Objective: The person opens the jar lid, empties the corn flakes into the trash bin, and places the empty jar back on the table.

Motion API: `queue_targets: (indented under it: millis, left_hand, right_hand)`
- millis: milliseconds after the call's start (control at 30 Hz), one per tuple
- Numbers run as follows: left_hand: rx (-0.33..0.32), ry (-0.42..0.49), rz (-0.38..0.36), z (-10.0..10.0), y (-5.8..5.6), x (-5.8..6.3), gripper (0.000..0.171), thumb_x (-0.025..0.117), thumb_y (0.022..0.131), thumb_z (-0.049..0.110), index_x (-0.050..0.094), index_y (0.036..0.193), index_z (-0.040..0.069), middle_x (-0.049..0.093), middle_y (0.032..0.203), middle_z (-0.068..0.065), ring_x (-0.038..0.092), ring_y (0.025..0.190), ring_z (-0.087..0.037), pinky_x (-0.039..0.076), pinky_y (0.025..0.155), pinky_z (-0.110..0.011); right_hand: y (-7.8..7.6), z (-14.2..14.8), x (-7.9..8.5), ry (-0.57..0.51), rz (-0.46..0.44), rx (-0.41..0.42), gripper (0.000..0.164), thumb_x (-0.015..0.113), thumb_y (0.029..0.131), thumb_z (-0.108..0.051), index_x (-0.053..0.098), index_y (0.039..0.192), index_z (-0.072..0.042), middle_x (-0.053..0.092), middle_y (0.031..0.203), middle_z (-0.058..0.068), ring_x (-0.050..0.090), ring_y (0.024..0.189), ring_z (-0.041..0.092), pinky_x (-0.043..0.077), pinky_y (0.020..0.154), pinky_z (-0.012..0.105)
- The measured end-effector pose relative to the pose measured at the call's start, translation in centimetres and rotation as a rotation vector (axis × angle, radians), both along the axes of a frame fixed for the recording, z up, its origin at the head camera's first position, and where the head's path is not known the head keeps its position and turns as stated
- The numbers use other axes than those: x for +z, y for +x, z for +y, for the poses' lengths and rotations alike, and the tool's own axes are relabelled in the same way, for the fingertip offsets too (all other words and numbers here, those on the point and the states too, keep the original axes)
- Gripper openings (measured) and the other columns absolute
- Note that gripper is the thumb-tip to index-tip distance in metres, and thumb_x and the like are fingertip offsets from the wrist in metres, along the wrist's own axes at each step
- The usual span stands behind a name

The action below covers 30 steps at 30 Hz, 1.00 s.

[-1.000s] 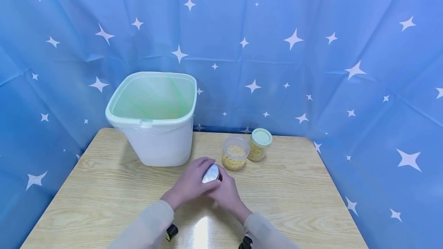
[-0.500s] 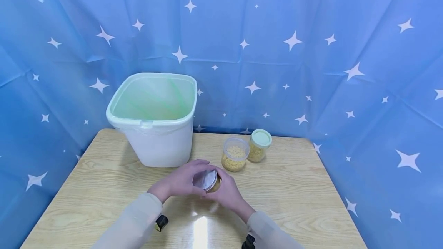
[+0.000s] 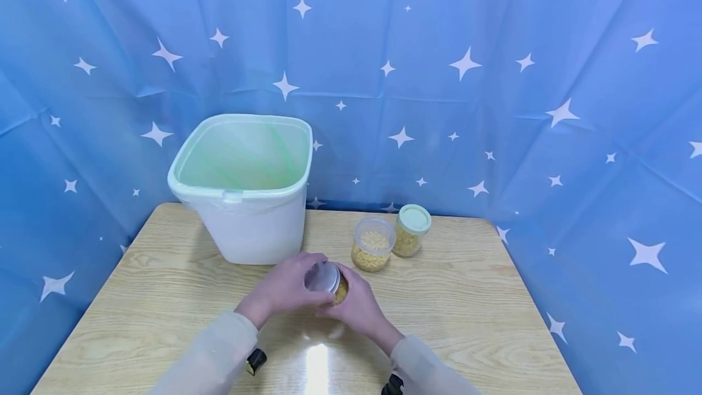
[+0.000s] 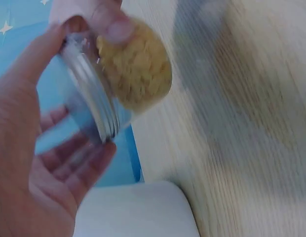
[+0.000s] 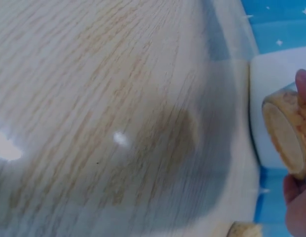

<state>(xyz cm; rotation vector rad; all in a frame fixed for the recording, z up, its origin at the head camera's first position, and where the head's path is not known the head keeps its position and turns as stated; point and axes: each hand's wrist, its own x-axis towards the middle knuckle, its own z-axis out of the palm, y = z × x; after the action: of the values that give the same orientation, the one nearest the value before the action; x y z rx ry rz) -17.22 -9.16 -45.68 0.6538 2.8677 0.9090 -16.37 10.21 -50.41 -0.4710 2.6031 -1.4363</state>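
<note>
One white bin (image 3: pixel 258 227) stands at the left of the bench (image 3: pixel 466 297); nearer me, my left hand (image 3: pixel 282 288) spans and grips the silver lid (image 3: pixel 322 276) of a tilted jar (image 4: pixel 138 69), clear of the wood, while my right hand (image 3: pixel 359 303) clasps its body. Farther right, an open tub (image 3: pixel 370 261) of yellow pieces stands just beside a green-lidded jar (image 3: pixel 410 231). I judge the lid is being turned, loosening or tightening I cannot tell, which calls for a steady right hold while the left twists.
</note>
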Motion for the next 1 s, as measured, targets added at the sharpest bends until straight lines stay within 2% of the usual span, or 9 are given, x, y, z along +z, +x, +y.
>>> queue_targets:
  millis: [133,233,300,400,533,600,733,867,1000]
  left_hand:
    - [0.11,-0.073,0.009,0.5,0.2,0.0,0.079,0.067,0.072,0.075,0.058,0.129,0.02,0.06,0.123,-0.001,0.06,0.098,-0.016,0.055,0.078,-0.033]
    - [0.115,-0.107,0.016,0.5,0.3,0.2,0.083,0.063,0.073,0.077,0.054,0.134,0.021,0.059,0.13,-0.002,0.06,0.106,-0.02,0.056,0.081,-0.039]
    - [0.071,-0.088,0.014,0.3,0.3,0.5,0.083,0.064,0.075,0.074,0.051,0.139,0.023,0.055,0.138,-0.002,0.057,0.118,-0.023,0.055,0.09,-0.045]
    - [-0.055,-0.045,0.01,-0.2,0.2,1.0,0.081,0.071,0.077,0.063,0.046,0.144,0.026,0.046,0.15,-0.002,0.045,0.135,-0.029,0.044,0.108,-0.054]
    - [-0.209,-0.03,-0.034,-0.9,0.1,1.3,0.079,0.079,0.077,0.044,0.044,0.146,0.028,0.036,0.156,-0.006,0.037,0.142,-0.034,0.036,0.113,-0.06]
    - [-0.247,-0.031,-0.072,-1.1,0.1,1.3,0.078,0.079,0.078,0.034,0.042,0.147,0.03,0.032,0.158,-0.006,0.034,0.144,-0.034,0.035,0.113,-0.06]
    - [-0.278,-0.034,-0.1,-1.3,0.0,1.1,0.079,0.075,0.08,0.021,0.039,0.149,0.034,0.032,0.159,-0.005,0.032,0.144,-0.032,0.035,0.114,-0.06]
    - [-0.273,-0.035,-0.09,-1.3,0.0,0.9,0.076,0.074,0.081,0.027,0.039,0.148,0.036,0.035,0.157,-0.003,0.035,0.143,-0.031,0.036,0.113,-0.06]
    - [-0.264,-0.022,-0.037,-1.2,-0.2,0.7,0.07,0.072,0.083,0.035,0.043,0.146,0.034,0.044,0.15,-0.005,0.043,0.137,-0.03,0.041,0.111,-0.056]
  right_hand:
    - [0.0,-0.2,0.3,-0.002,0.01,0.01,0.087,0.091,0.065,-0.036,0.048,0.14,-0.024,0.058,0.132,-0.004,0.058,0.116,0.016,0.053,0.096,0.032]
    - [-0.1,-0.2,0.3,-0.001,0.02,0.021,0.087,0.091,0.065,-0.037,0.048,0.139,-0.024,0.059,0.131,-0.005,0.058,0.115,0.015,0.053,0.096,0.03]
    - [-0.1,-0.1,0.2,0.001,0.022,0.023,0.088,0.091,0.064,-0.04,0.048,0.14,-0.025,0.059,0.13,-0.006,0.058,0.114,0.014,0.053,0.095,0.029]
    - [-0.2,0.2,0.1,0.01,0.026,0.022,0.093,0.09,0.063,-0.044,0.046,0.142,-0.025,0.059,0.131,-0.005,0.058,0.114,0.013,0.052,0.096,0.029]
    - [-0.2,0.5,0.0,0.024,0.022,0.028,0.096,0.09,0.063,-0.045,0.043,0.145,-0.025,0.056,0.136,-0.004,0.056,0.12,0.014,0.05,0.101,0.033]
    - [-0.2,0.6,0.1,0.022,0.014,0.033,0.096,0.091,0.063,-0.042,0.043,0.145,-0.024,0.054,0.139,-0.004,0.054,0.123,0.014,0.048,0.105,0.034]
    - [-0.1,0.6,0.2,0.03,0.008,0.037,0.096,0.092,0.063,-0.036,0.044,0.145,-0.024,0.054,0.14,-0.004,0.053,0.124,0.015,0.048,0.106,0.036]
    - [-0.1,0.7,0.2,0.052,0.034,0.04,0.095,0.092,0.062,-0.036,0.045,0.144,-0.022,0.055,0.138,-0.002,0.055,0.122,0.016,0.049,0.104,0.036]
    - [-0.1,0.8,0.2,0.057,0.03,0.039,0.096,0.092,0.062,-0.037,0.044,0.144,-0.023,0.055,0.137,-0.005,0.055,0.121,0.014,0.05,0.103,0.035]
